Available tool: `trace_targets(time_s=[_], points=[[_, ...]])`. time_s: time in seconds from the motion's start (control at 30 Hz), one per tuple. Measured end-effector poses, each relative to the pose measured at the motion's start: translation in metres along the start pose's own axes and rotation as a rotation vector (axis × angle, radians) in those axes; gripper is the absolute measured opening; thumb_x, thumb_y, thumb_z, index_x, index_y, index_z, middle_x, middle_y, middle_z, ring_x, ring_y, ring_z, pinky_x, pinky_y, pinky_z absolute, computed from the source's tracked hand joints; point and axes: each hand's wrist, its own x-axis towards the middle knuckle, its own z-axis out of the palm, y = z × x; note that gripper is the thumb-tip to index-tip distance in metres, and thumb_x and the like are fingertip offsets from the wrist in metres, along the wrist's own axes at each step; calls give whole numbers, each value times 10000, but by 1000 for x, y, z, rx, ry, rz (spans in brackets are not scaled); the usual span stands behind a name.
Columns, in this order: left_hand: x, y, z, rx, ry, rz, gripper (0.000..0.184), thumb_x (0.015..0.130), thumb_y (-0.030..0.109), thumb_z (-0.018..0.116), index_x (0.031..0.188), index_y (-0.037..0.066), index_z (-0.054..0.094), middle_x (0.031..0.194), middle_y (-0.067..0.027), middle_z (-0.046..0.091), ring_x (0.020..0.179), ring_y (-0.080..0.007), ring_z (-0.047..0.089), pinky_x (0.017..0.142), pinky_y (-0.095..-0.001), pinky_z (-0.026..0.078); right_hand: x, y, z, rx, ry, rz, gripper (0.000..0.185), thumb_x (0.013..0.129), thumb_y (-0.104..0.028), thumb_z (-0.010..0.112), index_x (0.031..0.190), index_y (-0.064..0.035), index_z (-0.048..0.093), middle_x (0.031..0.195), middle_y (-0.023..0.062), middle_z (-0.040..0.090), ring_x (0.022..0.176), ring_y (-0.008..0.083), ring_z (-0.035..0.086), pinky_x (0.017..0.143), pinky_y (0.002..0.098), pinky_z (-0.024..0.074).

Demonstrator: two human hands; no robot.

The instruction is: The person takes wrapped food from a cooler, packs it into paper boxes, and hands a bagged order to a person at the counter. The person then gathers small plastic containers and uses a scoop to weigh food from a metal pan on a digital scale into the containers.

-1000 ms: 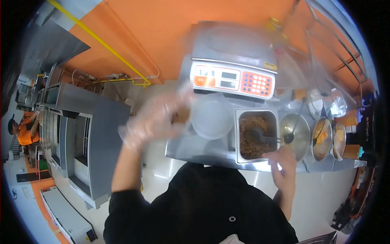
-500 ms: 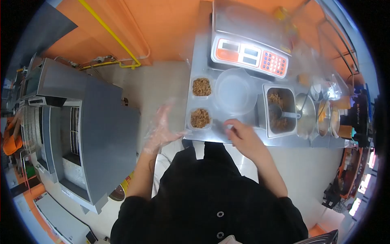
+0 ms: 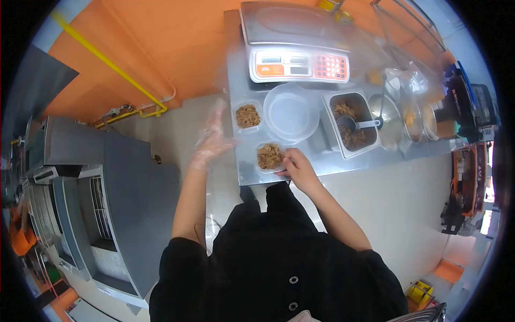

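Observation:
My left hand (image 3: 211,140), in a clear plastic glove, hangs just off the table's left edge with its fingers spread and nothing in it. The bare fingers of my right hand (image 3: 296,167) pinch the right side of a small clear tub of shredded brown food (image 3: 269,156) near the front edge. Behind that tub stands a second filled tub (image 3: 248,116). A round translucent plastic container (image 3: 290,111) sits to the right of them. Further right, a steel pan (image 3: 351,152) holds brown food and a scoop (image 3: 348,124).
A digital scale (image 3: 299,65) stands at the back of the steel table (image 3: 322,170). Several metal bowls (image 3: 390,123) and bottles line the right side. Grey kitchen equipment (image 3: 137,214) stands at left, with a person in orange (image 3: 21,236) beyond it.
My right hand has gone from the steel pan to the front tub and taken hold of its side. My left hand has moved off the table's left edge. The camera view has shifted.

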Motion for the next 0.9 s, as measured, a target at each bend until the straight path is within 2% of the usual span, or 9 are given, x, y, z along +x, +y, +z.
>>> trace_targets(time_s=[0.03,0.13,0.23,0.33,0.43,0.53,0.63,0.73,0.9], points=[[9,5,6,144,24,111,1213,534,189,857,1470,80,94,1427,-143,377,1335,-293,342,1067,-358,341,-4,0,-2,9,17,-11,140,932,-28,447,1021,75,478,1104,144,427,861,228,608,703,287,593],[28,23,18,79,32,51,1192,543,169,872,1456,49,116,1412,-138,392,1309,-247,376,1052,-348,361,-13,1,-8,40,36,10,106,947,-37,435,984,50,483,1102,107,418,926,211,582,741,284,594],[45,-17,62,-434,61,53,1177,546,158,881,1449,58,132,1352,-141,455,1264,-226,421,1054,-364,360,-21,1,-11,44,60,-3,92,953,-46,432,954,28,488,1115,87,410,937,196,571,745,288,592],[31,-42,64,-370,154,59,1034,556,132,876,1393,55,274,1309,-149,487,1231,-224,449,1043,-371,365,-28,-3,-15,59,91,-15,86,948,-46,433,943,17,490,1122,87,410,931,195,571,739,297,591],[-13,-11,25,-321,-55,-61,874,554,124,874,1293,50,413,1328,-160,463,1234,-241,452,1044,-361,358,-33,-13,-18,141,140,-32,74,942,-42,431,934,8,486,1131,90,413,943,200,570,736,303,589],[-51,15,14,-525,-200,45,813,482,128,880,1206,60,516,1314,-175,455,1222,-285,464,1060,-386,328,-34,-29,-21,217,148,-45,59,937,-36,429,928,-1,476,1150,98,415,932,215,591,736,300,587],[-67,50,4,-341,-314,242,763,452,197,886,1141,110,570,1408,-207,320,1272,-357,407,1073,-419,308,-26,-49,-23,190,103,6,51,931,-34,433,921,-4,473,1162,107,427,887,231,625,730,303,586],[-70,73,7,-301,-391,230,722,436,251,889,1099,167,616,1446,-232,198,1312,-413,331,1084,-431,291,-18,-61,-22,136,23,73,61,923,-38,440,916,3,484,1149,111,447,839,235,648,719,309,586],[-60,92,10,-340,-480,314,805,409,295,918,1150,180,625,1510,-226,6,1396,-380,145,1133,-435,181,-19,-72,-15,105,-10,49,87,902,-48,462,886,24,508,1082,117,477,797,211,644,694,298,563]])
